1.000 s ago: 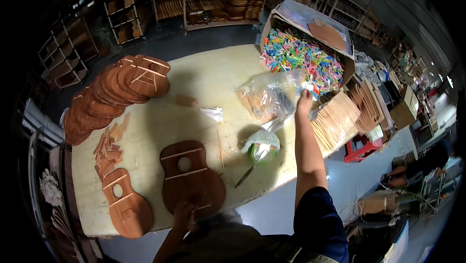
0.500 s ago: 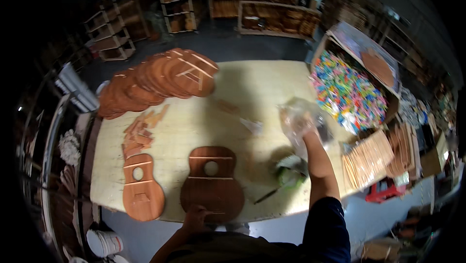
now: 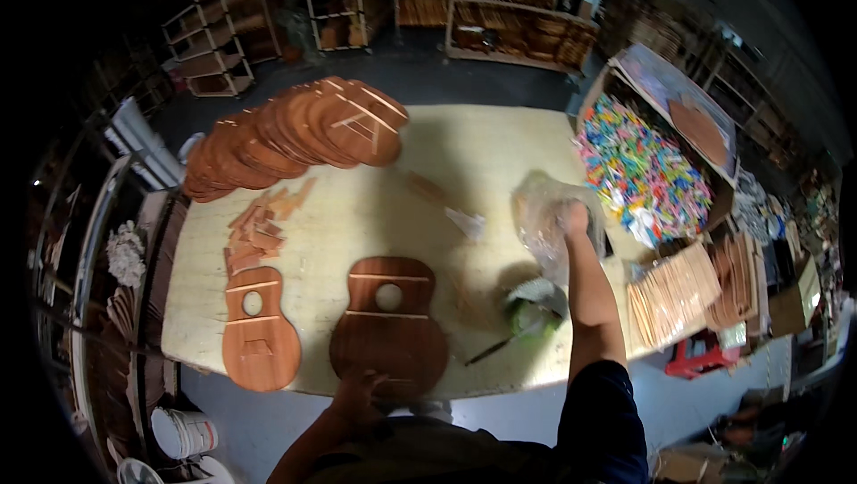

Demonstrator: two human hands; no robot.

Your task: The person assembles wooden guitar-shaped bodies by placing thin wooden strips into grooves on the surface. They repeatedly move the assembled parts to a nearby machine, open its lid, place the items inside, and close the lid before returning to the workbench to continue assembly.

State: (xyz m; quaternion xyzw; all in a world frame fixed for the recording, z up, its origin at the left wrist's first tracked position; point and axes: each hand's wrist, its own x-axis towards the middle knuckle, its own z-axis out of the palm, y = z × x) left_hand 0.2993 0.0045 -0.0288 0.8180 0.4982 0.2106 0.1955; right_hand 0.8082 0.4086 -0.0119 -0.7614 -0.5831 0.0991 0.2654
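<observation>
A brown wooden guitar-shaped board with a round hole and two pale crossbars lies before me. At its lower edge my left hand has its fingers closed at the end of a thin wooden strip; the fingers are dark and slightly blurred. Farther right my right hand is closed on a clear plastic bag; its contents cannot be made out. Between the hands stands a greenish container with a grey, cloth-like cover, a dark-handled tool leaning out of it.
A smaller guitar-shaped board lies left, below loose wood pieces. Overlapping boards fill the far left of the pale table. At right are a box of colourful small pieces and bundled wood strips.
My right hand has shifted slightly right and up, and the plastic bag now lies more spread out. My left hand stays at the board's lower edge. The whole view has tilted a little.
</observation>
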